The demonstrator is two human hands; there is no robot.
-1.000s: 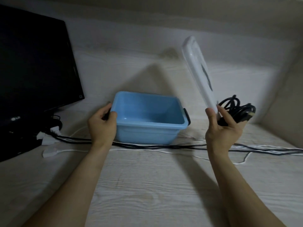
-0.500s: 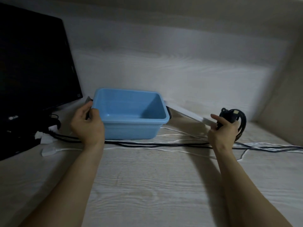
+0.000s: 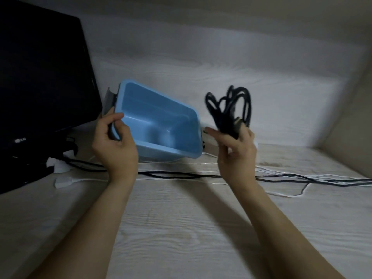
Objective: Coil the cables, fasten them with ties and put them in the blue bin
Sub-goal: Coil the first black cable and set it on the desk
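Cables are split between the air and the table in the single head view: one black coil (image 3: 229, 109) is held up in the right hand (image 3: 235, 150), just right of the blue bin (image 3: 161, 121), while long black and white cables (image 3: 281, 176) lie loose across the table (image 3: 181, 228) in front of the bin. The left hand (image 3: 114, 146) curls its fingers and thumb round the bin's left rim and has lifted that end, so the bin stands tilted with its open mouth turned toward the person and the coil; its right end sits low, near the table. That tilt reads as a way of presenting the opening, so the coil can go in with a short sideways move. The right hand pinches the coil at its lower end between thumb and curled fingers, the loops standing up above the hand; gripping where the loops gather would keep them from springing apart. Whether a tie is round the coil cannot be told, as the bundle is blurred. A dark monitor (image 3: 40, 77) stands at the left behind the bin, with white plugs (image 3: 60, 168) below it. The bin looks empty, so the task seems to be at an early stage, with the loose cables not yet coiled.
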